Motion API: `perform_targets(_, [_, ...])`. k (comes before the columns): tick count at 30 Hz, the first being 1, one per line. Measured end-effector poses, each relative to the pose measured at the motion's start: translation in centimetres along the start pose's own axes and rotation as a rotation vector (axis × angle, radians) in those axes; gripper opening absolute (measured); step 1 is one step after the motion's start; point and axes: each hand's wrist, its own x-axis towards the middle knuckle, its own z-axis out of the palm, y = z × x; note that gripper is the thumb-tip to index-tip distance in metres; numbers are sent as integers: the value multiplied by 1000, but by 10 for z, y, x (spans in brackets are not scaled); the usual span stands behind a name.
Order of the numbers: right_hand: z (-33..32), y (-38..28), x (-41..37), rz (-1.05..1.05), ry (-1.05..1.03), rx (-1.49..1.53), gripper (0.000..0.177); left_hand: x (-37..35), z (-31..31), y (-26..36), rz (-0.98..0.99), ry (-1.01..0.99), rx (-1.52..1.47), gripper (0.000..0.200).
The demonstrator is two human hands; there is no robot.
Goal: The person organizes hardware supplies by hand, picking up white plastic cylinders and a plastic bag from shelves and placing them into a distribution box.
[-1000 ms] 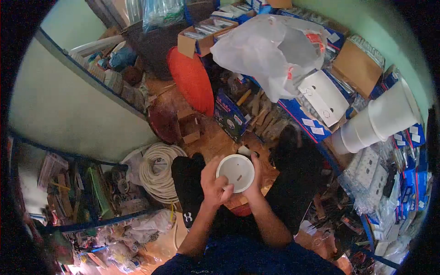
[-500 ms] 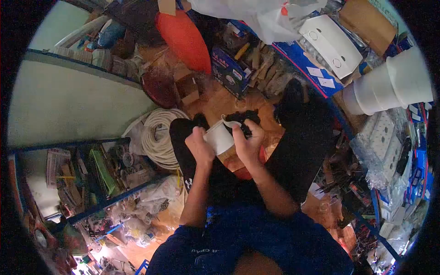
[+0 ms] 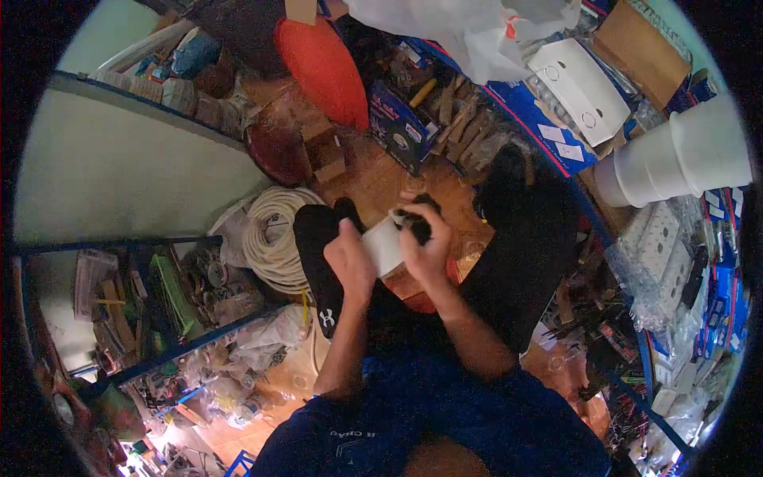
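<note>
I hold a round white plastic fitting (image 3: 384,244) edge-on above my lap, between both hands. My left hand (image 3: 348,261) grips its left side with the fingers wrapped around the rim. My right hand (image 3: 425,242) closes on its right side, where a small black part (image 3: 416,224) sits against the fitting under my fingers. My legs in black trousers stretch out below, over a wooden floor.
A coil of white hose (image 3: 273,246) lies left of my knees. A red cushion (image 3: 321,67), a blue box (image 3: 401,127) and wooden pieces stand ahead. Stacked white buckets (image 3: 675,163) and packed shelves are on the right; a blue metal rack (image 3: 159,310) with clutter is on the left.
The white fitting has turned from facing me flat to edge-on. The view has dipped down toward my lap, and my right hand now presses a black part against it.
</note>
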Motion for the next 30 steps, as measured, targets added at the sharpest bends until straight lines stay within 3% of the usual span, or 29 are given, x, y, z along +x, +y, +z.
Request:
perform_targets(1, [2,-5,-1,-111,-33,-186,23,0,-3,0,106,-75,93,56])
perform_targets(3, [8,-19,-11,-168,-104,-236,21,4,-7,-6,220,-155,156,55])
perform_targets(4, [9,-27,-13,-205,-150,-261,18,5,-11,-9,169,-160,108,55])
perform_targets(7, [9,-15,-16,62,-136,-18,12,9,-15,-11,-14,-106,-38,55])
perform_targets(9, [8,-4,-7,-15,-132,-59,13,13,-14,-9,-188,20,-121,54])
perform_targets(13, [13,-9,-8,-186,-329,-219,26,10,-18,-11,52,-170,161,49])
perform_targets(15, [14,-31,-8,-330,-435,-369,34,11,-21,-19,83,-222,105,48])
perform_targets(16, [14,-26,-10,-216,-371,-256,34,12,-23,-17,98,-248,79,47])
perform_targets(17, [14,-16,-10,-108,-306,-142,34,14,-25,-6,-140,-186,3,45])
perform_targets(18, [14,-8,-6,-5,-239,-31,33,16,-23,-7,-222,-124,-102,45])
perform_targets(20, [7,-2,-4,-9,-284,-79,31,20,-17,-16,-384,-1,-314,46])
perform_targets(22, [7,2,-14,-41,-391,-211,30,22,-20,-20,43,-105,79,43])
perform_targets(23, [12,-20,-9,-294,-482,-373,30,19,-20,-7,70,-171,70,41])
perform_targets(26, [17,-23,-14,-366,-482,-405,29,20,-26,-13,-12,-239,49,37])
perform_targets(27, [19,-15,-10,-317,-423,-269,27,22,-26,-17,-81,-207,1,38])
perform_targets(30, [10,-26,0,93,-325,-38,25,22,-28,-23,-194,-232,45,33])
